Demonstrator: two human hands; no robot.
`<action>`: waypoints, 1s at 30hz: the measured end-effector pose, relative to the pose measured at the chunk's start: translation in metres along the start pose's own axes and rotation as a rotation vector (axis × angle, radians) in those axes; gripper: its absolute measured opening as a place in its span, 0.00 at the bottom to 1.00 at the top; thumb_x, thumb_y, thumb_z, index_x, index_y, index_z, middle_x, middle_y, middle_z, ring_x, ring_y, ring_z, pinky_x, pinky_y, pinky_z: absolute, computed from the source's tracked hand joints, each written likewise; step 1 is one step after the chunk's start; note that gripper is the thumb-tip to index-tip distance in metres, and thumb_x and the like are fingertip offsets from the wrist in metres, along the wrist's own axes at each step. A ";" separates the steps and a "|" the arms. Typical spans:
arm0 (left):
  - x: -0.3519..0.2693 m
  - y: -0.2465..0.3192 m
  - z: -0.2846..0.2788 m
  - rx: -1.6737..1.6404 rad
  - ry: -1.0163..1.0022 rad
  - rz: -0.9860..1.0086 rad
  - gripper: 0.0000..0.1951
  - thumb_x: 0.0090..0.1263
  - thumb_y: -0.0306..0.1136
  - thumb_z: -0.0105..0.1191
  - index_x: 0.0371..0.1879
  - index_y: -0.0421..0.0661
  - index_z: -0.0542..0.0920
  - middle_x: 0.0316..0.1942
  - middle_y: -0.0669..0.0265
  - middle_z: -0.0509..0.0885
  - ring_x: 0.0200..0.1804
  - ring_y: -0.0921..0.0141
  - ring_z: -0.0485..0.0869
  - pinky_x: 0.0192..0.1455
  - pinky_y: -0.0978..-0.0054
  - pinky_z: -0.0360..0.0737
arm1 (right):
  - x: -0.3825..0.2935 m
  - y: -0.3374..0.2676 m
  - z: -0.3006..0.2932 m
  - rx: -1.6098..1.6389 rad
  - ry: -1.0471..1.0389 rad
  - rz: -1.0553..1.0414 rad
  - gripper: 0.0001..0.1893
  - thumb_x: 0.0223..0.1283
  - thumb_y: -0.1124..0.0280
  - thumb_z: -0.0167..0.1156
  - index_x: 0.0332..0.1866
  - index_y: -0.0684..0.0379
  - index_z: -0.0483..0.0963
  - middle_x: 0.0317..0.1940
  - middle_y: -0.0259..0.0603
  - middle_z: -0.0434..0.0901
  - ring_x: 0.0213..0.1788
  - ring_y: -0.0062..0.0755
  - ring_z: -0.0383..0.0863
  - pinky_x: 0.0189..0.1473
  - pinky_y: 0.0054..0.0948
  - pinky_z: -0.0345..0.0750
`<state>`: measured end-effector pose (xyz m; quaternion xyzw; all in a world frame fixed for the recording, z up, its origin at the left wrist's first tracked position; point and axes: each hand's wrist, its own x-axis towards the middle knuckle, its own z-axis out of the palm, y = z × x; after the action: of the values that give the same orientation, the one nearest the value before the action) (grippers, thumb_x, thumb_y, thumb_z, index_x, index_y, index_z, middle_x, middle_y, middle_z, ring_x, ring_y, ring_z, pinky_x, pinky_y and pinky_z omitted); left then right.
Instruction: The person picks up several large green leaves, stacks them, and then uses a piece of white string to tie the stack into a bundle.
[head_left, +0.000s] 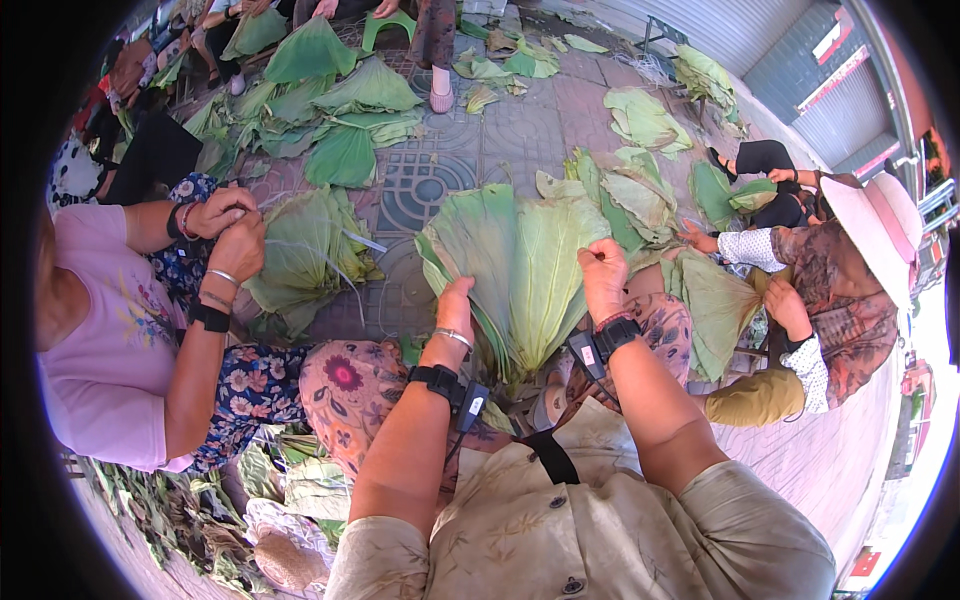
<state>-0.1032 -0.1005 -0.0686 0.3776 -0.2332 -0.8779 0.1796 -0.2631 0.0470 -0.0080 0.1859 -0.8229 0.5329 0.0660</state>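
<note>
A fan-shaped stack of folded lotus leaves (544, 281) stands before my knees, its narrow ribbed end pointing down toward me. My left hand (454, 311) holds the stack's left side, thumb laid against the outer leaf and fingers hidden behind. At the upper right edge, my right hand (604, 274) pinches the pale leaf between thumb and curled fingers. Several layers show along the stack's left border, greener than the front. Both wrists carry black straps with small boxes. Just beyond the stack lie loose, partly browned lotus leaves (637, 195) on the paving.
At left, a co-worker's hands (232, 225) are close together near white plastic strips and a leaf bundle (311, 251). A co-worker in a wide hat (874, 225) handles folded leaves (709, 311) at right. Leaf piles (360, 112) and a green stool (388, 28) stand farther off.
</note>
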 end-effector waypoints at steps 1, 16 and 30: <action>0.000 -0.001 0.002 0.013 0.008 -0.002 0.19 0.61 0.35 0.47 0.48 0.35 0.70 0.44 0.55 0.78 0.44 0.59 0.78 0.48 0.60 0.75 | 0.001 -0.002 -0.001 -0.136 0.016 -0.142 0.05 0.42 0.79 0.59 0.23 0.61 0.69 0.22 0.38 0.71 0.28 0.33 0.70 0.33 0.30 0.70; -0.011 0.005 0.012 0.039 0.015 0.023 0.15 0.61 0.35 0.46 0.44 0.39 0.71 0.38 0.58 0.79 0.39 0.62 0.80 0.41 0.63 0.77 | -0.003 -0.056 0.010 0.143 -0.270 0.003 0.06 0.49 0.80 0.58 0.26 0.59 0.67 0.17 0.27 0.67 0.21 0.16 0.65 0.24 0.21 0.65; -0.034 0.014 0.028 0.153 -0.133 0.125 0.29 0.47 0.22 0.49 0.53 0.43 0.62 0.35 0.65 0.76 0.33 0.72 0.78 0.33 0.76 0.76 | -0.042 -0.077 0.093 0.051 -0.689 -0.078 0.05 0.47 0.73 0.58 0.27 0.62 0.70 0.24 0.43 0.76 0.26 0.40 0.77 0.30 0.35 0.72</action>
<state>-0.1002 -0.0873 -0.0241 0.3160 -0.3342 -0.8676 0.1888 -0.1868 -0.0554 0.0056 0.3876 -0.7755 0.4565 -0.1999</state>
